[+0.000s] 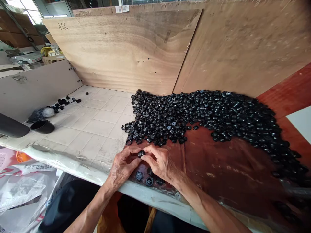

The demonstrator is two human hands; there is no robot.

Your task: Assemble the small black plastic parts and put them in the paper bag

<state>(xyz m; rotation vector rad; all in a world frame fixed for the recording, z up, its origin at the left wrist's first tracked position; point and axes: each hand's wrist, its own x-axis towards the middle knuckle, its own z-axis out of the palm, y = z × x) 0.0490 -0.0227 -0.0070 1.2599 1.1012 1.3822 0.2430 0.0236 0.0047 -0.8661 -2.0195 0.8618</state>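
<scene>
Between the fingertips of both hands is a small black plastic cap (141,154), gripped from its two sides. My left hand (124,164) pinches it with thumb and forefinger. From the right, my right hand (159,161) closes on the same piece. Just below the hands, several black round parts lie on the reddish-brown board, among them a ribbed one (139,175) and another showing its inner face (149,181). Beyond the fingers spreads a large heap of similar black caps (167,113), some upright and some on their sides.
Tall plywood panels (126,48) wall off the back. Over the tiled surface (97,129) on the left stand a black cup (42,126) and a dark tube (12,125); a plastic bag (39,115) and loose black pieces lie behind them. White plastic bags (21,187) hang below the table edge.
</scene>
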